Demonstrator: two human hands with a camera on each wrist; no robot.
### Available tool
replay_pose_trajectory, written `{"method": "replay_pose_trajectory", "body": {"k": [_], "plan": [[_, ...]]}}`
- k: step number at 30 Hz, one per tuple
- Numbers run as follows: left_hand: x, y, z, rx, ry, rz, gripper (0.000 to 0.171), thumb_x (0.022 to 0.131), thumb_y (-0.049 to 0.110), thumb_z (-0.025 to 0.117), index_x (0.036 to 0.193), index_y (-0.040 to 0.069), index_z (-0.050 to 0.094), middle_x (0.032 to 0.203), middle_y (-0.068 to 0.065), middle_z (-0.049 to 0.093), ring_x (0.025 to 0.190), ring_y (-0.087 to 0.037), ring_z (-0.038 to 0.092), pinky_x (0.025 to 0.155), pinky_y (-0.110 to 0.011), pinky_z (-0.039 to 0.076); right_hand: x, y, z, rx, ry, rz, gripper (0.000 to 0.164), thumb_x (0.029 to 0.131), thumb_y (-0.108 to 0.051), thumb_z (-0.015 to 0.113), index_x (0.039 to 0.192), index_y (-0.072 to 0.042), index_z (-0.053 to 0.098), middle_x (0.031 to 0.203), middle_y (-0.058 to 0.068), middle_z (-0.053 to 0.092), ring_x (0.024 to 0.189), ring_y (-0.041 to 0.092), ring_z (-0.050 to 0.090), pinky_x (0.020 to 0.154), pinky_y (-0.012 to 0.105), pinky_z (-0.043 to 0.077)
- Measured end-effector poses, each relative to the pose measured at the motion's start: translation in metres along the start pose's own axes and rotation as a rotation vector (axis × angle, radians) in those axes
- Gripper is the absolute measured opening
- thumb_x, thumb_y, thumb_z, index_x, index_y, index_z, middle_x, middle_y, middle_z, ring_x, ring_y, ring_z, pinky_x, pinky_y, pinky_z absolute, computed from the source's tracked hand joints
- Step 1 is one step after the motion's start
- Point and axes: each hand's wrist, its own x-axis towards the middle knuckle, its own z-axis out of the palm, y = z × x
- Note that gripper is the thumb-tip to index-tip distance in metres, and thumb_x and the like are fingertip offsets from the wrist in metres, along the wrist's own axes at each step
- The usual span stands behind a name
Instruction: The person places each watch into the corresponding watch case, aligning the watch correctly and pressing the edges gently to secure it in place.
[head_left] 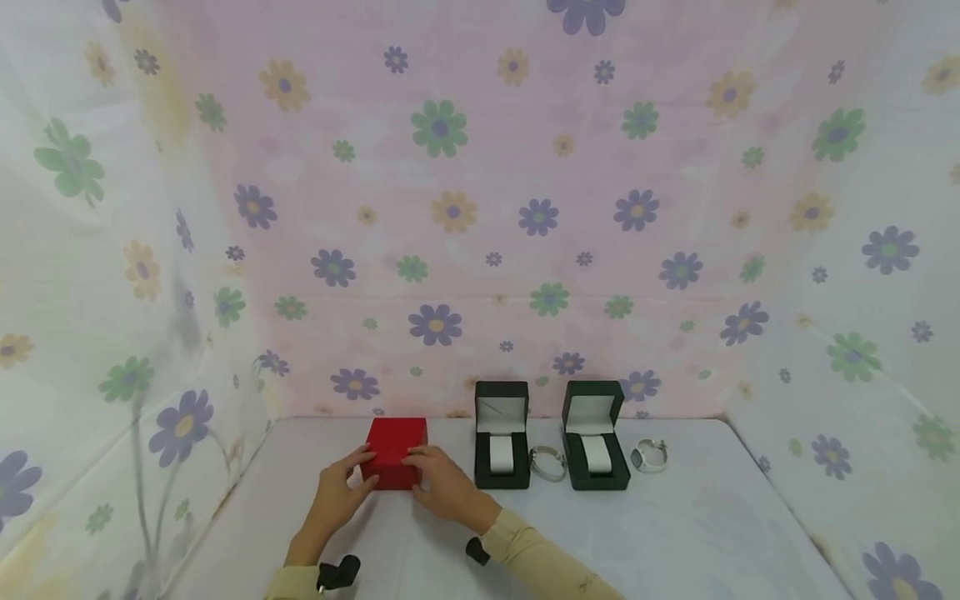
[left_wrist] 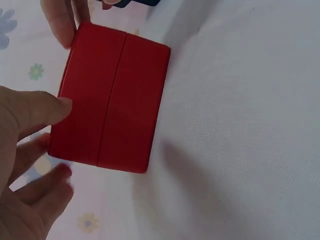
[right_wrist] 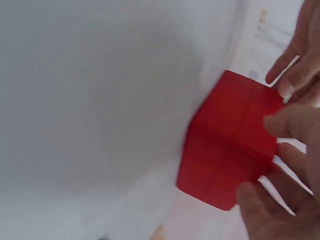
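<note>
A closed red box (head_left: 396, 442) stands on the white table, with a thin seam running round its side in the left wrist view. At its left side my left hand (head_left: 335, 493) holds it, thumb on the front face and fingers toward the back. The right hand (head_left: 448, 492) grips the right side, with fingertips on the top and the thumb lower at the front. Seen from the right wrist, both hands (right_wrist: 285, 215) meet the box (right_wrist: 230, 145) around its edges. What the box contains is hidden.
Right of the red box stand two open dark green watch boxes (head_left: 480, 479) (head_left: 621, 479) with white cushions. A silver watch (head_left: 548, 463) lies between them, and another watch (head_left: 649, 456) lies farther right. Flowered cloth (head_left: 510, 292) hangs behind the table and along both sides.
</note>
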Motion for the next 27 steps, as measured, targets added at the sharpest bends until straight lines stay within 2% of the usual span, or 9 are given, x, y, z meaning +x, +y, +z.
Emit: {"method": "replay_pose_trajectory", "body": {"k": [3, 7, 15, 20, 23, 27], "plan": [[-0.002, 0.009, -0.001, 0.091, 0.002, 0.026, 0.037, 0.081, -0.009, 0.077, 0.118, -0.008, 0.070, 0.131, -0.031, 0.063, 0.125, -0.053, 0.056, 0.102, -0.066, 0.046, -0.005, -0.003, -0.008, 0.027, -0.087, 0.026, 0.053, 0.094, -0.013, 0.073, 0.143, -0.008, 0.056, 0.153, 0.007, 0.051, 0.138, 0.023, 0.051, 0.110, 0.030, 0.048], [-0.010, 0.024, 0.001, 0.102, 0.018, 0.050, 0.036, 0.080, -0.009, 0.078, 0.116, -0.007, 0.071, 0.129, -0.030, 0.065, 0.124, -0.052, 0.057, 0.102, -0.064, 0.045, -0.020, -0.003, -0.011, 0.074, -0.136, 0.038, 0.054, 0.095, -0.013, 0.071, 0.145, -0.007, 0.053, 0.156, 0.007, 0.048, 0.139, 0.022, 0.049, 0.113, 0.033, 0.046], [-0.030, 0.042, 0.015, 0.002, -0.001, 0.063, 0.044, 0.077, -0.010, 0.080, 0.118, 0.004, 0.073, 0.120, -0.009, 0.074, 0.112, -0.032, 0.070, 0.095, -0.049, 0.057, -0.060, -0.005, -0.020, 0.222, -0.217, 0.061, 0.046, 0.096, -0.016, 0.071, 0.139, -0.010, 0.059, 0.139, -0.003, 0.059, 0.129, 0.011, 0.051, 0.109, 0.029, 0.048], [-0.038, 0.052, 0.026, -0.069, -0.022, 0.014, 0.043, 0.078, -0.007, 0.082, 0.117, 0.008, 0.075, 0.112, 0.000, 0.077, 0.099, -0.018, 0.071, 0.089, -0.037, 0.061, -0.091, -0.004, -0.032, 0.357, -0.272, 0.161, 0.038, 0.096, -0.023, 0.071, 0.133, -0.016, 0.065, 0.130, -0.011, 0.061, 0.124, 0.010, 0.053, 0.107, 0.031, 0.049], [-0.038, 0.058, 0.032, -0.132, -0.054, -0.020, 0.041, 0.079, -0.006, 0.081, 0.116, 0.011, 0.075, 0.110, -0.001, 0.077, 0.095, -0.019, 0.071, 0.089, -0.039, 0.062, -0.107, -0.001, -0.042, 0.466, -0.264, 0.231, 0.035, 0.097, -0.023, 0.070, 0.131, -0.015, 0.067, 0.128, -0.009, 0.066, 0.122, 0.015, 0.058, 0.106, 0.039, 0.052], [-0.035, 0.065, 0.043, -0.224, -0.145, -0.040, 0.039, 0.084, -0.002, 0.078, 0.119, 0.013, 0.074, 0.114, -0.009, 0.076, 0.100, -0.030, 0.070, 0.093, -0.049, 0.058, -0.124, 0.010, -0.055, 0.608, -0.184, 0.293, 0.033, 0.097, -0.017, 0.068, 0.129, -0.008, 0.068, 0.126, 0.005, 0.071, 0.118, 0.025, 0.064, 0.103, 0.049, 0.053]]}}
